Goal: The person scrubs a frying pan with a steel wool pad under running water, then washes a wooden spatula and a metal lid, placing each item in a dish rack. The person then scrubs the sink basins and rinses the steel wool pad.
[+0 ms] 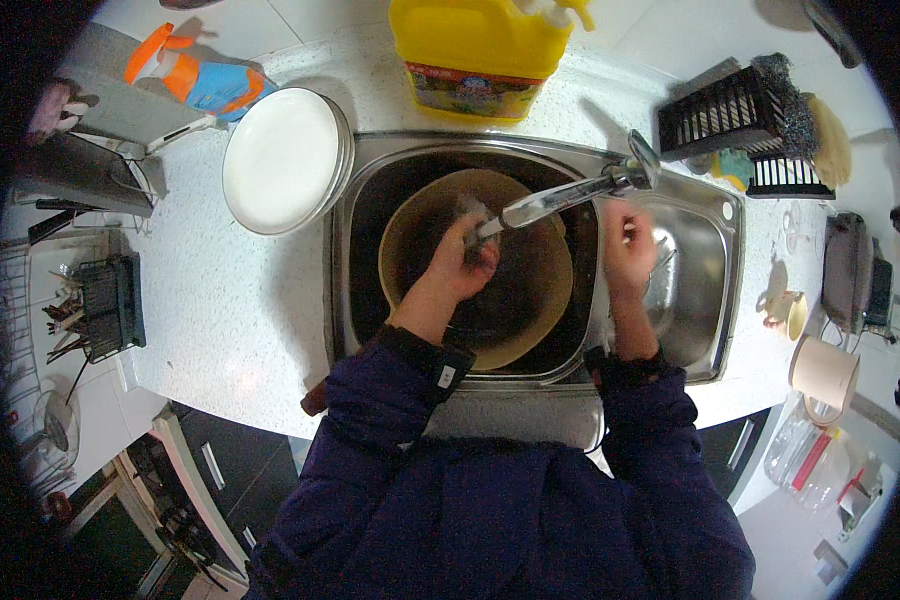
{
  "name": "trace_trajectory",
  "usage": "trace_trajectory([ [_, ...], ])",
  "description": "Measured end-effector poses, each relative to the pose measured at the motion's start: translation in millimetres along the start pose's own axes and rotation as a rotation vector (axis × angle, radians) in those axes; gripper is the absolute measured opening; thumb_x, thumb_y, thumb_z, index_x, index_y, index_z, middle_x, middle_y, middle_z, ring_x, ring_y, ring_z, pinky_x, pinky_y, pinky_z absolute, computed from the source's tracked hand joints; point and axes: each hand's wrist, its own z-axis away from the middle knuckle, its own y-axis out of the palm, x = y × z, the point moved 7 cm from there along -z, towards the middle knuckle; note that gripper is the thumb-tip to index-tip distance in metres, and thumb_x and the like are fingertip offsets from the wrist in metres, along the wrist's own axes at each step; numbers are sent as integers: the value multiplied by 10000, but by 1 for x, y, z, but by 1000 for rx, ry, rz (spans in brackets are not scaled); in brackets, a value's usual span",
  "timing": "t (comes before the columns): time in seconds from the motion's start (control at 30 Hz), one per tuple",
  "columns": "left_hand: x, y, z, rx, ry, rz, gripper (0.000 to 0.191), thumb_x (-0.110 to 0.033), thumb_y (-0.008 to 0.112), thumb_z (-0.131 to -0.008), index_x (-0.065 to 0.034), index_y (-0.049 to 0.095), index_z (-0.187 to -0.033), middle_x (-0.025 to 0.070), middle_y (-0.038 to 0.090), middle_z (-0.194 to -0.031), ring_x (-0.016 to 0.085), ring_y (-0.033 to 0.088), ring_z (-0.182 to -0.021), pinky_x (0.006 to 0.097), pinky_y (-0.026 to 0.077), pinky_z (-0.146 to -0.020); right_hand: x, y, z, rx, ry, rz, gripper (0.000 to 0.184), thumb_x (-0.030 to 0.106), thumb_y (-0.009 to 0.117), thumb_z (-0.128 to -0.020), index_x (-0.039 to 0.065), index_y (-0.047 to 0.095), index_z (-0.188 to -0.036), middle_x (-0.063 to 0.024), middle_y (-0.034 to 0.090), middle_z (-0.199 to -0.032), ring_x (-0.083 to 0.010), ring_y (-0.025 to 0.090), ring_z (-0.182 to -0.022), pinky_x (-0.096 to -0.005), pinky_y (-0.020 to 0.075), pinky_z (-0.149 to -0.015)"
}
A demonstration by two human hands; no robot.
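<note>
My left hand [461, 259] is at the tip of the faucet spout [551, 202], fingers curled. Whether it grips the tip or something dark below it, I cannot tell. Under that hand a large round pan [525, 315] with a tan rim and dark inside sits in the left sink basin [364, 300]. A brown handle end [315, 397] sticks out past the sink's front left, partly hidden by my sleeve. My right hand [630, 251], blurred, is bent above the left side of the right basin [694, 315], below the faucet base. Its fingers curl, and their contents are unclear.
White plates [281, 161] are stacked left of the sink, near a spray bottle [210, 79]. A yellow jug [480, 67] with a pump stands behind. Black racks [720, 112] with scrubbers are back right. A beige mug [825, 371] stands at right, a utensil rack [109, 307] at left.
</note>
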Motion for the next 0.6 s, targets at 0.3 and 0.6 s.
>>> trace_trajectory([
  [0.3,41,-21,41,-7,-83,7,363,-242,612,-797,-20,428,-1017,80,454,-776,120,471,-592,166,429,-419,32,14,-37,34,-394,548,450,347,501,-861,72,470,-1217,-125,432,-1291,-293,306,-1252,-537,177,-998],
  [0.6,117,-3,114,409,-284,108,398,-315,549,-852,25,466,-1041,101,485,-876,106,463,-629,155,453,-483,-14,99,155,696,1048,-1136,367,367,480,-881,84,469,-1113,-90,559,-1041,-227,555,-891,-334,473,-759],
])
